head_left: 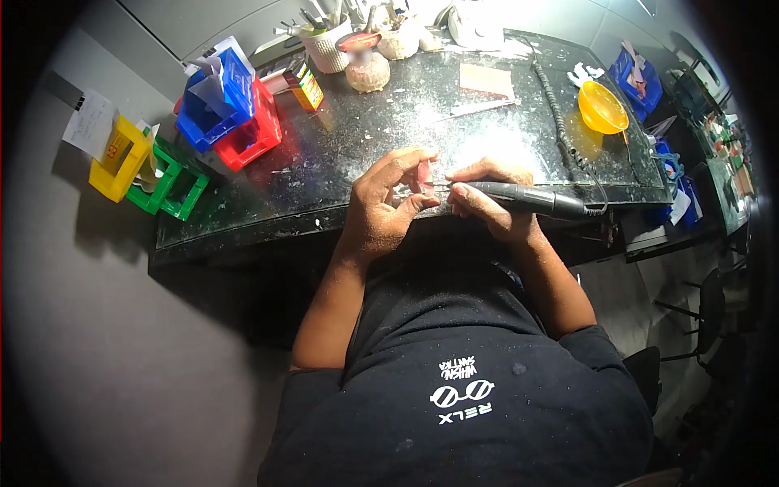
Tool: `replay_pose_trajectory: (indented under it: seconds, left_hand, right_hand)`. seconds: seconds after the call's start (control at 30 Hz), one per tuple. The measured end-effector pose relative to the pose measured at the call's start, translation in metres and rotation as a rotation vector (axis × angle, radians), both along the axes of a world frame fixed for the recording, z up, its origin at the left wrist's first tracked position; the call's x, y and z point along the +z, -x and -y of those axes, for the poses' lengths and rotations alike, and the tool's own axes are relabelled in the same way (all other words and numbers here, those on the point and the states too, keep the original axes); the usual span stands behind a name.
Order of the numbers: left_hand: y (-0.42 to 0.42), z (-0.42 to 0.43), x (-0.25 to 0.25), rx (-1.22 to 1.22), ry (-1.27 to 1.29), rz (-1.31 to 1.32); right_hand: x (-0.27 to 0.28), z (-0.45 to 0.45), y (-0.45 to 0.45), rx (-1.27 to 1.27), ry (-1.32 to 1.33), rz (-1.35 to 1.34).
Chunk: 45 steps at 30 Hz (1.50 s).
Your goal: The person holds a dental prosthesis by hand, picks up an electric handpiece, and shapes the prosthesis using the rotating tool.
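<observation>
My left hand (383, 199), dusted with pale powder, is closed around a small pinkish-red piece (424, 174) that resembles a denture plate. Thumb and fingertips pinch it from below and above. A black rotary handpiece (531, 198) lies in my right hand (497, 203), gripped like a pen. Its thin tip points left and is close to the pink piece; whether the two touch I cannot tell. A coiled black cord (560, 122) runs across the table toward the handpiece's rear end. Both hands are over the front edge of the dark table (324, 174).
Blue (215, 101), red (258, 130), yellow (122, 158) and green bins (174, 183) stand at the left. At the back are a tool cup (326, 49) and a round plaster-like pot (367, 73). A yellow bowl (602, 108) sits right; a pink slab (487, 79) lies behind my hands.
</observation>
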<state>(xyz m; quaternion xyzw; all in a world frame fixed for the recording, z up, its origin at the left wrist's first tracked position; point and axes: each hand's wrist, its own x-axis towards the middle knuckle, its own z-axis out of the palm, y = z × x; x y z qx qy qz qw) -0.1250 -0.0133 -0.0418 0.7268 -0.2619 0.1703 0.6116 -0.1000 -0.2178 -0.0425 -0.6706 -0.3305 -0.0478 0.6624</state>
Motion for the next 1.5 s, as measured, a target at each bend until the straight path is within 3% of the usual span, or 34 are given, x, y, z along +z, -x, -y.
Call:
replay_pose_trajectory:
  seconds: [0.47,0.63,0.73,0.8,0.83,0.97,1.1,1.27,1.4,1.5]
  left_hand:
    - [-0.0009,-0.0007,-0.0021,0.004,-0.049,0.008]
    - [-0.0018,-0.0002,-0.0031,-0.019,0.014,-0.020]
    - [-0.0025,-0.0013,-0.0045,0.012,-0.069,0.026]
    - [-0.0011,-0.0001,-0.0060,-0.048,0.105,-0.125]
    - [-0.0008,-0.0002,-0.0055,-0.048,0.105,-0.124]
    - [0.0003,0.0005,-0.0040,-0.091,0.141,-0.176]
    - [-0.0007,0.0007,-0.0035,-0.097,0.128,-0.115]
    - [-0.0001,0.0013,-0.0030,-0.107,0.151,-0.169]
    - [0.0006,0.0024,-0.0017,-0.094,0.172,-0.197]
    - [-0.0002,0.0023,-0.0039,-0.105,0.208,-0.195]
  right_hand:
    - [-0.0029,0.0019,-0.0017,0.163,-0.142,-0.125]
    - [0.0000,0.0015,-0.0018,0.075,-0.033,-0.080]
    - [-0.0008,0.0033,-0.0025,0.188,-0.132,-0.088]
    - [-0.0009,-0.0007,-0.0020,0.103,-0.120,-0.110]
    - [-0.0006,-0.0032,-0.0020,0.017,-0.108,-0.130]
    - [0.0018,-0.0003,-0.0010,0.081,-0.030,-0.016]
    - [-0.0022,0.0008,0.0000,0.092,-0.148,-0.139]
    - [0.0029,-0.0027,0.0013,0.040,-0.046,-0.014]
    - [0.0013,0.0004,0.0014,0.112,-0.080,-0.010]
    - [0.0007,-0.0037,0.0016,0.017,-0.137,-0.096]
